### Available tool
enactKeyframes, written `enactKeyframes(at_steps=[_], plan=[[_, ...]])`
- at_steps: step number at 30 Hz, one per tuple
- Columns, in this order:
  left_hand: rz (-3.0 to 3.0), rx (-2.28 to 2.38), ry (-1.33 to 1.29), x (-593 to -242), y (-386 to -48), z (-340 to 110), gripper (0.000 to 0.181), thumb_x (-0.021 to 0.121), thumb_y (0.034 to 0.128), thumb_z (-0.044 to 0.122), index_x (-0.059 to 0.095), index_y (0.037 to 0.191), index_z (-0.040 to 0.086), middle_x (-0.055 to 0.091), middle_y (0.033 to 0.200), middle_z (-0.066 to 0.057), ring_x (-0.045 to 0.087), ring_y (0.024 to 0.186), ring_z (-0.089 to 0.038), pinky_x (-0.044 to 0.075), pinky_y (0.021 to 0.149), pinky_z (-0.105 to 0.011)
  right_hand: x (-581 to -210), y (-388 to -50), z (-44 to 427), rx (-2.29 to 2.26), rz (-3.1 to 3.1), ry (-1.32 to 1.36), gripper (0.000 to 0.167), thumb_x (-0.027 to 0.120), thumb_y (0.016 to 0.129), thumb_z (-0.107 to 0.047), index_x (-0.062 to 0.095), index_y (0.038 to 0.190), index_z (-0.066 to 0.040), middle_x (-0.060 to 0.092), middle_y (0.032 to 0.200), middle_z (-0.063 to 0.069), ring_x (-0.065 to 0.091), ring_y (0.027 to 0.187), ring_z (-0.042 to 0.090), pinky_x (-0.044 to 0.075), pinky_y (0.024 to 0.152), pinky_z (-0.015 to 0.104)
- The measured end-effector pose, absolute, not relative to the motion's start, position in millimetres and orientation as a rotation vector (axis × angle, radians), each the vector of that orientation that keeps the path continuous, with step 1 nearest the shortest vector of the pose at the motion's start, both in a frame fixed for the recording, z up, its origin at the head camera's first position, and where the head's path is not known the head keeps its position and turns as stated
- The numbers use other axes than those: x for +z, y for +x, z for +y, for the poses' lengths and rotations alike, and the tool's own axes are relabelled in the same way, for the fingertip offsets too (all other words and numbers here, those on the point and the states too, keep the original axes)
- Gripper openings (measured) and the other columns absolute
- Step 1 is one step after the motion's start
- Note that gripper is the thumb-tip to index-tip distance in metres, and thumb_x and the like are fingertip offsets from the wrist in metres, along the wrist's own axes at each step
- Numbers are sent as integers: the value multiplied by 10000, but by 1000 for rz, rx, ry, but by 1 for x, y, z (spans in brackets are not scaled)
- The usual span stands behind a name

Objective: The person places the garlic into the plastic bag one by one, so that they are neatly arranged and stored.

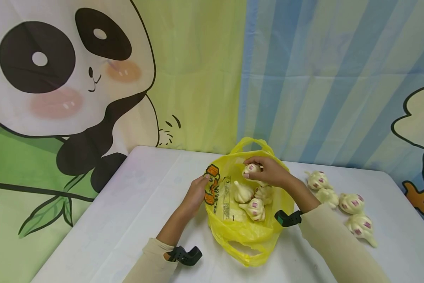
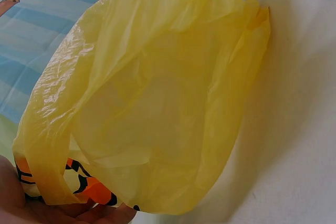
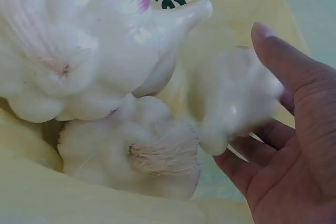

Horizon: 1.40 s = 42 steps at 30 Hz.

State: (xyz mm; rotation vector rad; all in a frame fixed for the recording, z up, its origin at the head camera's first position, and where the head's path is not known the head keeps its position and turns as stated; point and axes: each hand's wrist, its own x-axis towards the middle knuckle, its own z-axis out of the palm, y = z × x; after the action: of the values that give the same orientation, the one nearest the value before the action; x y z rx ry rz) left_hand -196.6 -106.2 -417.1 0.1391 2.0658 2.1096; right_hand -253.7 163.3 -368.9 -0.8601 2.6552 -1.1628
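A yellow plastic bag lies on the table with its mouth wide. My left hand pinches its left rim, beside the printed orange figure; in the left wrist view the left fingers show under the bag's edge. Inside the bag sit three garlic bulbs, whitish with purple patches. Above them, within the bag's mouth, my right hand holds another garlic bulb between thumb and fingers. That bulb looks blurred in the right wrist view, close beside the bulbs below.
Several more garlic bulbs lie on the white table to the right of the bag. Behind the table hangs a curtain with a panda and blue stripes. Each wrist wears a black band.
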Motion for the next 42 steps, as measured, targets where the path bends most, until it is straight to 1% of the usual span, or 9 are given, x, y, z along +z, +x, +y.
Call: enactKeyframes(at_steps=[3,5,12,16,25,31,35,38,42], plan=[[2075,2104,141,-418,-197,-106,529,325,1060,400,529,1335,-3,590,1123,-231,557,1064,-337,439,901,-355,-371,-253,165,-1131,2655,-896,569,721,897,-312,529,1371,-61,460,1426,162,441,1276,374,384,987,573],[2078,2104,140,-418,-197,-107,529,324,1060,402,528,1340,2,590,1129,-238,555,1070,-339,431,916,-368,-372,-252,166,-1124,2648,-910,609,715,901,-318,492,1404,-55,422,1458,171,367,1331,404,330,1012,613],[2077,2120,144,-418,-197,-108,533,305,1067,389,519,1349,-9,588,1123,-251,548,1076,-364,431,919,-370,-375,-250,168,-1165,2631,-908,621,724,891,-329,492,1407,-72,427,1457,146,361,1345,380,314,1044,579],[2078,2123,129,-419,-196,-108,524,318,1063,392,544,1319,-5,595,1112,-241,548,1084,-359,432,918,-355,-379,-249,171,-1186,2615,-926,614,725,894,-305,493,1400,-44,432,1450,154,349,1349,402,309,1049,573],[2058,2123,134,-418,-195,-109,509,309,1074,359,539,1318,-23,585,1091,-257,541,1078,-373,414,932,-364,-378,-244,177,-1211,2590,-939,601,718,904,-261,478,1410,-44,422,1452,166,368,1331,426,312,1051,562],[2052,2105,162,-397,-185,-108,468,272,1086,246,515,1316,-82,566,1063,-289,491,1088,-472,421,909,-354,-374,-238,179,-1226,2585,-967,648,718,904,-254,432,1447,-46,405,1472,166,374,1332,414,308,1058,551],[2064,2094,158,-388,-181,-107,464,273,1084,232,506,1321,-91,561,1083,-304,480,1108,-479,416,908,-337,-370,-232,180,-1237,2592,-971,662,726,896,-267,429,1452,-65,400,1478,147,378,1337,385,315,1060,534],[2057,2102,155,-395,-186,-108,473,269,1085,249,506,1330,-78,555,1105,-316,486,1107,-472,428,888,-325,-367,-229,180,-1259,2586,-965,668,736,887,-270,431,1454,-91,399,1482,116,377,1346,343,316,1068,511],[2055,2117,142,-411,-195,-109,490,282,1084,308,519,1333,-42,569,1102,-286,515,1081,-432,445,850,-308,-362,-224,178,-1307,2551,-977,657,730,894,-240,425,1458,-98,395,1486,97,372,1354,320,308,1079,488]])
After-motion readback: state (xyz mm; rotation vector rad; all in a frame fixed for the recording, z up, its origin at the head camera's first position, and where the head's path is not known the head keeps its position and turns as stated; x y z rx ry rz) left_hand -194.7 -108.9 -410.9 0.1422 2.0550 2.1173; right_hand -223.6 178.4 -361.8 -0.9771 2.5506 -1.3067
